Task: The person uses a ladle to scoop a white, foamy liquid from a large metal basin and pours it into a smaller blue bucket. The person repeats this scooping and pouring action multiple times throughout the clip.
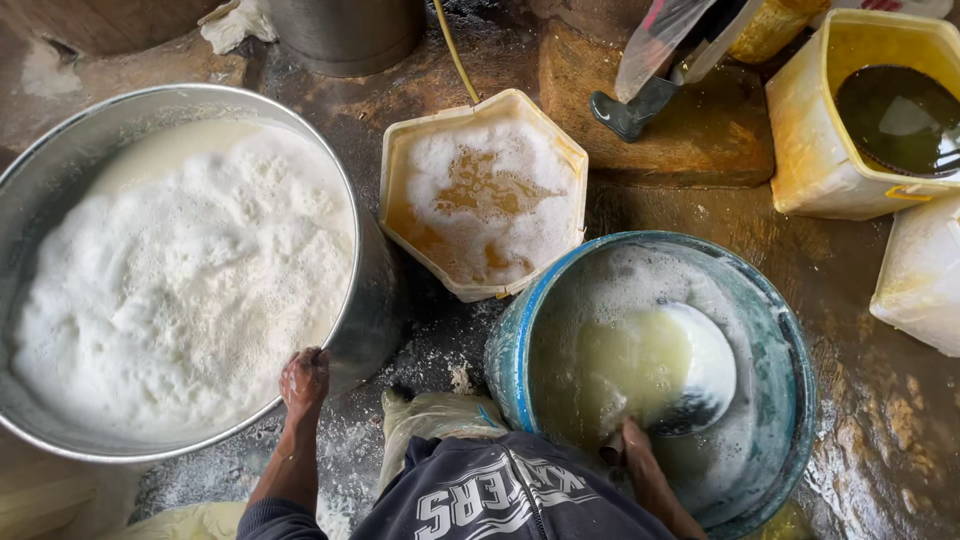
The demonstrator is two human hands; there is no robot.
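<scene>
So the left hand (pixel 305 380) is gripping the near rim of the big metal tub (pixel 60 160), fingers curled over the edge and wet with foam. That tub is sitting on the left and it's brimming with white froth (pixel 180 280). The right hand (pixel 628 440) is reaching down into the blue barrel (pixel 790 350) on the near right, closed around the handle of a dark ladle (pixel 690 385) that's scooping pale yellowish liquid (pixel 625 360); the fingers are partly hidden, so I can't tell exactly how tight the grip is.

Counting containers: one metal tub, one blue barrel, and one hexagonal yellow tub (pixel 480 200) sitting between them a bit farther back, holding amber liquid with foam patches. On the far right there's one yellow bucket (pixel 815 150) with dark liquid in it, and one whitish container (pixel 920 275) just nearer than that. One dark rubber boot (pixel 630 110) is standing on the wet floor (pixel 850 440) at the far side.
</scene>
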